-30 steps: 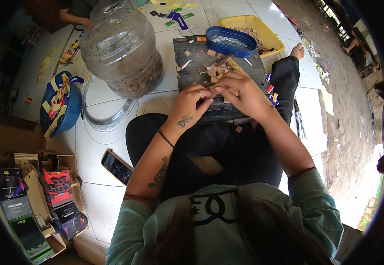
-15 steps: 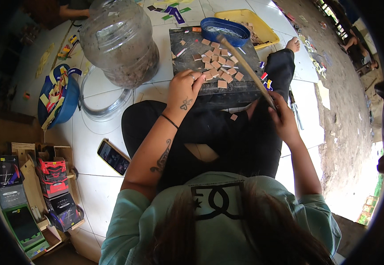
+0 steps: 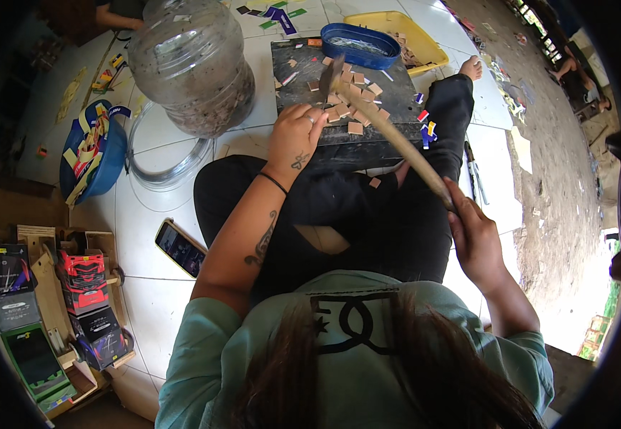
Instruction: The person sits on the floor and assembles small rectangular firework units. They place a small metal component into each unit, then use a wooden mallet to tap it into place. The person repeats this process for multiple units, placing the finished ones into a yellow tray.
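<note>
My right hand point(image 3: 475, 232) is wrapped round the end of a hammer's point(image 3: 403, 146) wooden handle. The dark hammer head point(image 3: 331, 77) is over a dark, scuffed slab point(image 3: 303, 61), close above my left fingertips. My left hand point(image 3: 299, 134) rests at the slab's near left edge with thumb and fingers pinched together. Whatever is between them is too small to make out. Several small tan square pieces point(image 3: 355, 128) lie scattered beside it, partly behind the hammer. One loose tan square point(image 3: 375, 182) lies below the slab, by my legs.
A blue oval tub point(image 3: 359, 61) and a yellow tray point(image 3: 435, 58) with tan pieces are at the back. Leftward stand a large clear plastic jug point(image 3: 189, 68), a wire coil point(image 3: 167, 175), a blue basin point(image 3: 114, 164) and a phone point(image 3: 179, 247). Another person's arm point(image 3: 119, 20) shows at top left.
The hammer head has swung left and lower, toward my left fingertips. My right hand has moved slightly right and nearer to me. My left hand stays pinched at the slab's edge.
</note>
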The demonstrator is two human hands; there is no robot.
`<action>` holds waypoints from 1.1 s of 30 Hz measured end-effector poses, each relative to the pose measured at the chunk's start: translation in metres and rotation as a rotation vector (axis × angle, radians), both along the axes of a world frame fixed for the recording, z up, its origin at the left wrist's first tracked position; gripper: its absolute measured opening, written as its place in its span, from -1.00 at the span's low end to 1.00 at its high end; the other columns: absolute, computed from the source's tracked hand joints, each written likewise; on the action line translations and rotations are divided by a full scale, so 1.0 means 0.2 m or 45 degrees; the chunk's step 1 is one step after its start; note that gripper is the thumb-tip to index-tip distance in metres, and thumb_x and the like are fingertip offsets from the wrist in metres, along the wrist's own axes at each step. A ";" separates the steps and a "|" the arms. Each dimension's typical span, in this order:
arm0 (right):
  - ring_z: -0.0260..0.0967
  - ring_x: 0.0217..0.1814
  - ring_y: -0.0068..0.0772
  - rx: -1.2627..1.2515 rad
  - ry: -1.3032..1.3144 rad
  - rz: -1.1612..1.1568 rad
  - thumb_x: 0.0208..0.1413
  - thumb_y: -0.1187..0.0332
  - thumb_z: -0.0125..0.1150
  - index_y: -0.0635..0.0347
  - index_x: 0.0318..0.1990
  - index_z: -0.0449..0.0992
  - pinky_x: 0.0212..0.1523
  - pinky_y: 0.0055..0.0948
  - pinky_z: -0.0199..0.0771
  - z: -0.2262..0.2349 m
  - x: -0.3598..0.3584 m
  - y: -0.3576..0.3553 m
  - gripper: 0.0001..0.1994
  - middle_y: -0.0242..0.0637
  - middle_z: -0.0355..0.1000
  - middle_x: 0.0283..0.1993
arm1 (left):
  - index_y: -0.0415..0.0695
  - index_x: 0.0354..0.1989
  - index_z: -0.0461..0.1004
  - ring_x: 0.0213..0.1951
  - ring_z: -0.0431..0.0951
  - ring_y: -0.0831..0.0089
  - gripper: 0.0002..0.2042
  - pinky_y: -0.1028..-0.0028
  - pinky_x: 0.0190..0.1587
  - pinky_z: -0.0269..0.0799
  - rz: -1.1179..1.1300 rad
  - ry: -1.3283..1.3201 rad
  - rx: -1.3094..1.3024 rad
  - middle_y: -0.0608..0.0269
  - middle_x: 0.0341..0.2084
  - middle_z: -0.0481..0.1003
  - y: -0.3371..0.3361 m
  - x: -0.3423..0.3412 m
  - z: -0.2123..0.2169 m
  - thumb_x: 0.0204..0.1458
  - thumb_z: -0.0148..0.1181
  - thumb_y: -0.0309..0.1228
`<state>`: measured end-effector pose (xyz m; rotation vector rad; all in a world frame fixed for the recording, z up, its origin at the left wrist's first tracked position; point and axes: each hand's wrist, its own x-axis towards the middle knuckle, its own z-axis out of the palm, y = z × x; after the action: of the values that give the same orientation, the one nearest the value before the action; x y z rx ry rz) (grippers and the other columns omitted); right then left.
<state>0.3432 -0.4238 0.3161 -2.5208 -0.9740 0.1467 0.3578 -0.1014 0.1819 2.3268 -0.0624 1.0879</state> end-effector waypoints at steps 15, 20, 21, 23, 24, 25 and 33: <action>0.50 -0.25 0.12 -0.021 -0.030 0.032 0.22 0.49 0.05 0.02 0.31 0.26 -0.22 -0.14 0.48 -0.02 0.04 0.02 -0.52 0.04 0.46 -0.19 | -0.26 -0.46 0.50 -0.36 0.48 0.08 -0.87 0.24 -0.24 0.40 0.004 0.096 -0.160 0.07 -0.50 0.48 -0.01 0.00 -0.02 0.07 0.19 -0.46; 0.50 -0.21 0.14 0.210 -0.134 0.066 0.22 0.49 0.05 0.02 0.31 0.26 -0.17 -0.16 0.49 -0.01 0.05 0.04 -0.52 0.09 0.47 -0.16 | -0.25 -0.46 0.51 -0.37 0.47 0.08 -0.87 0.23 -0.25 0.39 0.006 0.106 -0.199 0.06 -0.51 0.48 -0.01 0.00 -0.02 0.06 0.19 -0.46; 0.50 -0.19 0.15 0.143 -0.053 0.051 0.22 0.49 0.05 0.02 0.31 0.26 -0.16 -0.16 0.49 -0.02 0.06 0.04 -0.52 0.10 0.47 -0.15 | -0.26 -0.46 0.51 -0.37 0.47 0.08 -0.87 0.23 -0.25 0.38 -0.002 0.085 -0.196 0.06 -0.50 0.48 -0.01 0.00 -0.03 0.06 0.19 -0.46; 0.50 -0.16 0.16 0.001 0.075 0.014 0.23 0.50 0.05 0.04 0.31 0.26 -0.14 -0.17 0.49 -0.02 0.07 0.04 -0.52 0.12 0.47 -0.13 | -0.26 -0.46 0.51 -0.37 0.47 0.07 -0.87 0.23 -0.25 0.38 -0.019 0.063 -0.198 0.06 -0.50 0.48 -0.01 0.01 -0.04 0.06 0.19 -0.45; 0.50 -0.14 0.16 0.054 0.060 0.020 0.23 0.50 0.05 0.05 0.31 0.26 -0.13 -0.17 0.49 -0.02 0.07 0.04 -0.52 0.13 0.47 -0.12 | -0.26 -0.46 0.51 -0.37 0.47 0.07 -0.87 0.22 -0.25 0.38 -0.014 0.064 -0.193 0.06 -0.50 0.48 -0.01 0.01 -0.04 0.06 0.19 -0.45; 0.50 -0.12 0.16 0.093 0.019 0.024 0.23 0.50 0.05 0.07 0.31 0.26 -0.11 -0.18 0.48 -0.02 0.07 0.04 -0.52 0.13 0.47 -0.11 | -0.26 -0.46 0.51 -0.37 0.47 0.07 -0.86 0.22 -0.24 0.38 -0.006 0.064 -0.190 0.06 -0.50 0.48 -0.01 0.01 -0.04 0.06 0.19 -0.45; 0.49 0.01 0.10 0.242 0.001 -0.015 0.22 0.51 0.07 0.16 0.27 0.31 0.02 -0.25 0.44 -0.07 0.11 0.00 -0.56 0.14 0.46 -0.01 | -0.24 -0.49 0.54 -0.39 0.49 0.19 -0.87 0.30 -0.23 0.39 0.163 -0.004 0.256 0.15 -0.49 0.51 0.03 -0.07 0.10 0.02 0.26 -0.44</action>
<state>0.3654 -0.4236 0.3018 -2.3526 -0.9270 0.0489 0.3444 -0.0955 0.2026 2.5372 -0.0255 1.1965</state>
